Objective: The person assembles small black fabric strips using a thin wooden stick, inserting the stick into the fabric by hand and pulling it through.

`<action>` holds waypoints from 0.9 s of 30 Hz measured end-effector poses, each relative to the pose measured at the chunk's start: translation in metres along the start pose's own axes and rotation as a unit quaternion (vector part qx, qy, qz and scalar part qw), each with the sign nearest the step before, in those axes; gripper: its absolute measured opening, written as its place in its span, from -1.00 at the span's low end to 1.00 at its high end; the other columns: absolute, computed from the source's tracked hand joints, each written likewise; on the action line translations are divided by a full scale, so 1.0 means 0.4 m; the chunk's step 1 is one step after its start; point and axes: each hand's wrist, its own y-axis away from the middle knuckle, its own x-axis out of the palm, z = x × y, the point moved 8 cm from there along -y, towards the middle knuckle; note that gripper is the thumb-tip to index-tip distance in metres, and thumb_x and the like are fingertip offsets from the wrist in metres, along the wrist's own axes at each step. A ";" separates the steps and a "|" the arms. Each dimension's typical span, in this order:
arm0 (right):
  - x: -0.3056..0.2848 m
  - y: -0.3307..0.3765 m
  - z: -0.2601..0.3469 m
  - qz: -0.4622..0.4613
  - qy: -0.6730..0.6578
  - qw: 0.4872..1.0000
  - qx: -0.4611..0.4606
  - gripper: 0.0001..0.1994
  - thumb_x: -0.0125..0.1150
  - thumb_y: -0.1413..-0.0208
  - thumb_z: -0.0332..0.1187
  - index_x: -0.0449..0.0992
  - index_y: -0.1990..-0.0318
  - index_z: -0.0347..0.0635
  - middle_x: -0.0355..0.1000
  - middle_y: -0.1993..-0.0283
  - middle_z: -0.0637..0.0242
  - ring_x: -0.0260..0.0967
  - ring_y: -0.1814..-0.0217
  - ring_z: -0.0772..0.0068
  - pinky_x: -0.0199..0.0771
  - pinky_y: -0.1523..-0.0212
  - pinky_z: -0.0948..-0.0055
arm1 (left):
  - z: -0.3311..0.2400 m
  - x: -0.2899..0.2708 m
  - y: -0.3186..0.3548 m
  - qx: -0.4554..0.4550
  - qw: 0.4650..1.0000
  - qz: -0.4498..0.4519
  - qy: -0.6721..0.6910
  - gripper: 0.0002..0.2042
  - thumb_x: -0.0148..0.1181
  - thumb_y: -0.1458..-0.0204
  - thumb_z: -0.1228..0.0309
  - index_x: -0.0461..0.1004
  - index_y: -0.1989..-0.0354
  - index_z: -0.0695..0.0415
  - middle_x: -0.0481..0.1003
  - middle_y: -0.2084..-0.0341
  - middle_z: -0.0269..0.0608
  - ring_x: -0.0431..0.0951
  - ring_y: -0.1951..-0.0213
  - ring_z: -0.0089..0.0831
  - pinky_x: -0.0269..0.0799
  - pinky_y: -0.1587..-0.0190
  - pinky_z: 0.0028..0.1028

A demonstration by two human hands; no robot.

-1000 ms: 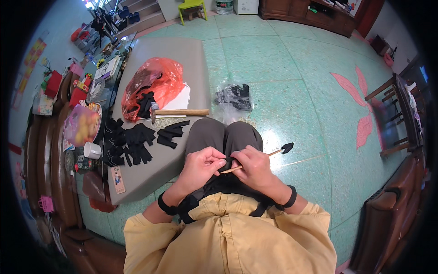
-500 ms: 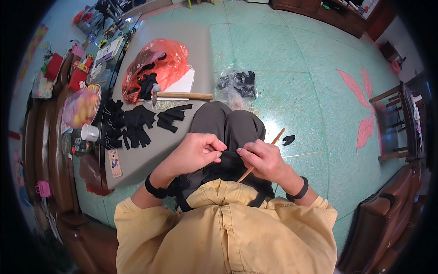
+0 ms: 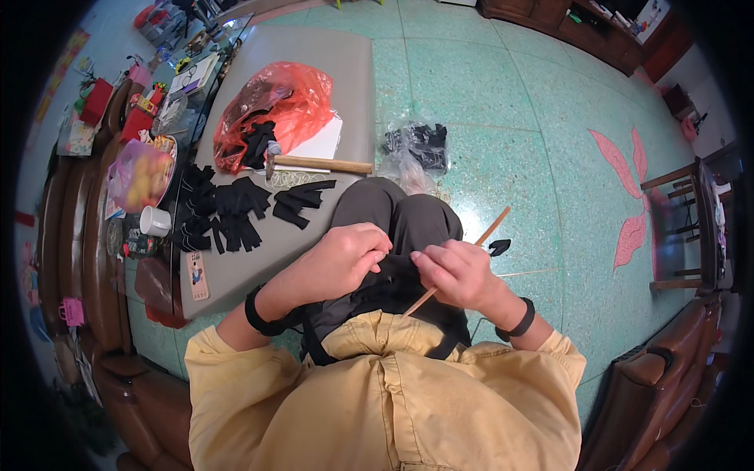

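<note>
Over my lap, my left hand (image 3: 351, 255) is closed, thumb and fingertips pinched on the edge of a black cloth piece (image 3: 400, 267). That cloth blends into my dark trousers, so its outline is hard to tell. My right hand (image 3: 459, 271) is closed too, with a thin wooden stick (image 3: 495, 224) running slantwise through its grip. Its fingertips meet the cloth's other side. On the grey bench to the left lie several black cloth strips (image 3: 237, 198), bunched and fringed. A hammer (image 3: 330, 164) with a wooden handle rests beyond them.
A red plastic bag (image 3: 298, 94) with black pieces sits on the grey bench (image 3: 330, 51). A clear bag of black pieces (image 3: 416, 147) lies on the green floor, and a small black scrap (image 3: 499, 247) right of my knees. A white mug (image 3: 155, 221) stands at left.
My right hand has shifted slightly right and down, and the stick's upper end has moved right with it. My left hand has turned a little, its fingers more closed. The view has shifted slightly.
</note>
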 end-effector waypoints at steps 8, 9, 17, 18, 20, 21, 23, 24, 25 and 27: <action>0.020 0.003 -0.023 0.001 0.007 1.000 -0.030 -0.76 0.24 0.29 -0.55 0.45 0.35 -0.32 0.34 0.42 0.30 0.26 0.57 0.50 0.26 0.65 0.56 | 0.039 -0.011 -0.030 0.013 0.999 0.036 0.024 -0.91 -0.04 0.03 0.70 0.39 0.37 0.41 0.46 0.30 -0.05 0.55 0.38 -0.43 0.49 0.32 -0.54; 0.024 0.003 -0.027 0.003 0.005 1.000 -0.029 -0.76 0.24 0.29 -0.55 0.45 0.35 -0.32 0.34 0.42 0.30 0.26 0.57 0.50 0.26 0.65 0.56 | 0.045 -0.010 -0.031 0.009 0.999 0.034 0.031 -0.91 -0.04 0.03 0.70 0.40 0.36 0.41 0.46 0.29 -0.05 0.55 0.38 -0.43 0.50 0.31 -0.54; 0.046 -0.013 -0.042 0.001 0.020 0.999 -0.033 -0.78 0.23 0.27 -0.53 0.47 0.35 -0.31 0.35 0.40 0.32 0.29 0.54 0.51 0.27 0.64 0.58 | 0.046 -0.025 -0.041 0.019 0.999 -0.015 0.021 -0.89 -0.01 0.04 0.69 0.43 0.34 0.39 0.48 0.36 -0.08 0.55 0.40 -0.41 0.49 0.33 -0.56; 0.047 -0.018 -0.045 0.001 0.019 0.999 -0.033 -0.78 0.23 0.27 -0.53 0.47 0.35 -0.31 0.35 0.40 0.32 0.29 0.54 0.51 0.27 0.64 0.58 | 0.056 -0.026 -0.039 0.002 1.000 -0.006 0.028 -0.89 -0.01 0.04 0.70 0.43 0.34 0.38 0.49 0.37 -0.08 0.54 0.40 -0.41 0.48 0.34 -0.55; 0.044 -0.022 -0.060 -0.004 0.023 0.999 -0.025 -0.75 0.25 0.31 -0.53 0.47 0.35 -0.31 0.35 0.40 0.31 0.28 0.56 0.49 0.28 0.63 0.56 | 0.052 -0.036 -0.034 0.011 1.000 -0.019 -0.011 -0.89 0.02 0.04 0.69 0.44 0.34 0.38 0.49 0.38 -0.09 0.54 0.39 -0.42 0.47 0.34 -0.55; 0.040 -0.017 -0.072 -0.001 0.021 1.000 0.002 -0.71 0.26 0.36 -0.53 0.46 0.33 -0.32 0.35 0.41 0.29 0.28 0.57 0.47 0.28 0.64 0.55 | 0.049 -0.042 -0.031 0.021 0.998 -0.033 -0.052 -0.89 0.04 0.05 0.68 0.45 0.33 0.37 0.49 0.38 -0.10 0.54 0.38 -0.43 0.46 0.35 -0.54; 0.048 -0.002 -0.078 0.004 0.017 1.000 0.008 -0.69 0.26 0.38 -0.53 0.46 0.33 -0.33 0.34 0.41 0.28 0.28 0.57 0.46 0.28 0.64 0.55 | 0.055 -0.046 -0.025 0.013 0.998 -0.036 -0.053 -0.89 0.06 0.05 0.66 0.46 0.33 0.36 0.50 0.39 -0.10 0.54 0.38 -0.43 0.46 0.35 -0.54; 0.053 0.003 -0.081 0.009 0.014 1.000 0.015 -0.67 0.27 0.40 -0.53 0.46 0.32 -0.34 0.34 0.41 0.27 0.27 0.57 0.45 0.29 0.65 0.54 | 0.060 -0.049 -0.023 0.006 0.998 -0.039 -0.053 -0.89 0.08 0.05 0.64 0.47 0.33 0.34 0.51 0.39 -0.11 0.54 0.39 -0.42 0.45 0.35 -0.53; 0.053 -0.005 -0.075 0.005 0.005 1.000 0.006 -0.68 0.27 0.38 -0.54 0.45 0.32 -0.34 0.34 0.41 0.27 0.27 0.58 0.47 0.28 0.66 0.55 | 0.068 -0.048 -0.023 0.005 0.998 -0.039 -0.052 -0.89 0.08 0.05 0.64 0.47 0.33 0.34 0.51 0.39 -0.11 0.54 0.39 -0.42 0.45 0.35 -0.53; 0.059 -0.009 -0.064 0.005 0.008 1.000 -0.010 -0.69 0.27 0.36 -0.54 0.45 0.32 -0.35 0.34 0.41 0.27 0.26 0.59 0.48 0.28 0.66 0.56 | 0.068 -0.054 -0.022 0.061 0.995 -0.064 -0.038 -0.89 0.12 0.06 0.61 0.50 0.33 0.31 0.52 0.40 -0.13 0.54 0.40 -0.40 0.45 0.36 -0.51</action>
